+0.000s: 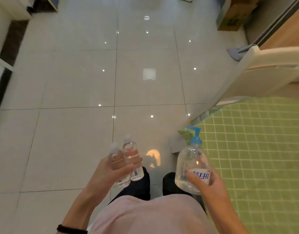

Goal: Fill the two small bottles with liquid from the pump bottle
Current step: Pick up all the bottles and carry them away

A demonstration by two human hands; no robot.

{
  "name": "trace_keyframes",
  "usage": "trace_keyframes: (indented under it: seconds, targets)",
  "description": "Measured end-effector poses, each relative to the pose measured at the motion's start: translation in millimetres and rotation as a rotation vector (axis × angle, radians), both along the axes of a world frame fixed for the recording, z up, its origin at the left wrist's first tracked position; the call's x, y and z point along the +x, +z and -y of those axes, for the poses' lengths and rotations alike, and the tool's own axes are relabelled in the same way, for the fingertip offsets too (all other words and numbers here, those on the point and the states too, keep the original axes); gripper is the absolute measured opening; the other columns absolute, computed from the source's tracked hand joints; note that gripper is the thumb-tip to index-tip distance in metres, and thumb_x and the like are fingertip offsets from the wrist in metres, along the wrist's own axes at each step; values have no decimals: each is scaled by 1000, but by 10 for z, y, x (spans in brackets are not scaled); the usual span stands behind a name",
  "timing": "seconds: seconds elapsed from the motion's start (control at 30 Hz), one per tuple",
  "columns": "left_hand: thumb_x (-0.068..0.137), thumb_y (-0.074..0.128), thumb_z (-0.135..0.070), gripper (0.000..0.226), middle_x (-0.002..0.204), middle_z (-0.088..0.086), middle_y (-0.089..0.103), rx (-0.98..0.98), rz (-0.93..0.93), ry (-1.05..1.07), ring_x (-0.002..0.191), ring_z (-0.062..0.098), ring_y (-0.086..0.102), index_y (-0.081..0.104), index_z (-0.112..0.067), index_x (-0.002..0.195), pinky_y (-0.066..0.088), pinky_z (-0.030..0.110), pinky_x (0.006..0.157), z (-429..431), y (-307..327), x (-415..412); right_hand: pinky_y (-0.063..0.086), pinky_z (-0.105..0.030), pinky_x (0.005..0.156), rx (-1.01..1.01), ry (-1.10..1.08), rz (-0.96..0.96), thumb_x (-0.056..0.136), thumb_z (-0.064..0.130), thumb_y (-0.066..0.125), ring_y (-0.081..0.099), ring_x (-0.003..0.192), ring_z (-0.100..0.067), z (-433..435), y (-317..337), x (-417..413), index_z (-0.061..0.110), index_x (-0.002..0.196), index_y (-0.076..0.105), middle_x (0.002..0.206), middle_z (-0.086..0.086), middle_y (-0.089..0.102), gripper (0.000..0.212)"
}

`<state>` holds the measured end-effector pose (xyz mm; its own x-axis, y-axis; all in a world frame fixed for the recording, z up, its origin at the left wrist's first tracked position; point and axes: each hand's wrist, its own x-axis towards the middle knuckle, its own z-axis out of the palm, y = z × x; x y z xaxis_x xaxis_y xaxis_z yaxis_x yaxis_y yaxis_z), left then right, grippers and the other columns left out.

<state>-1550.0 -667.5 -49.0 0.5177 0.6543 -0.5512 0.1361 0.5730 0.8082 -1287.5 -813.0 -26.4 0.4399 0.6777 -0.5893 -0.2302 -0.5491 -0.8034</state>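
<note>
My left hand grips two small clear bottles side by side, the left bottle and the right bottle; both have clear caps and point up and away from me. My right hand holds a larger clear pump bottle with a blue pump head and a blue-and-white label; a little clear liquid lies at its bottom. Both hands are held in front of my waist, above the tiled floor.
I stand on a glossy white tiled floor. A green checked mat or cover lies at the right, with a white furniture frame beyond it. A cardboard box sits far right; dark-edged furniture lines the left.
</note>
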Motion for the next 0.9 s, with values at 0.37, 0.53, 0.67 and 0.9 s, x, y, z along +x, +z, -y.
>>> trace_keyframes:
  seconds: [0.37,0.53,0.67,0.9]
  targets:
    - [73,88,-28,44,118,10,78,41,-34,20,115,28,73,76,-23,114,58,24,93,-884,470,-50,61,-47,83,-41,-85,-4,52,54,86,75,87,-28,-859,329,-61,39,97,74,90,-6,78,49]
    - [62,96,-46,57,116,10,79,37,-63,-43,113,28,74,78,-24,111,55,47,100,-1296,503,400,59,-39,74,-35,-135,-24,51,56,87,74,80,-24,-1144,276,180,35,99,74,87,-8,77,53]
    - [72,91,-29,41,115,10,79,32,-74,-54,111,27,74,78,-24,111,53,52,103,-1717,466,861,61,-42,76,-38,-165,-49,48,48,89,75,85,-29,-1530,130,539,33,110,72,89,-8,77,66]
    - [75,88,-23,43,117,9,78,54,-74,-82,114,24,73,77,-24,116,60,33,94,-2643,557,1657,52,-21,61,-25,-139,-61,41,57,85,73,71,-7,-2506,161,1259,30,104,71,82,4,77,70]
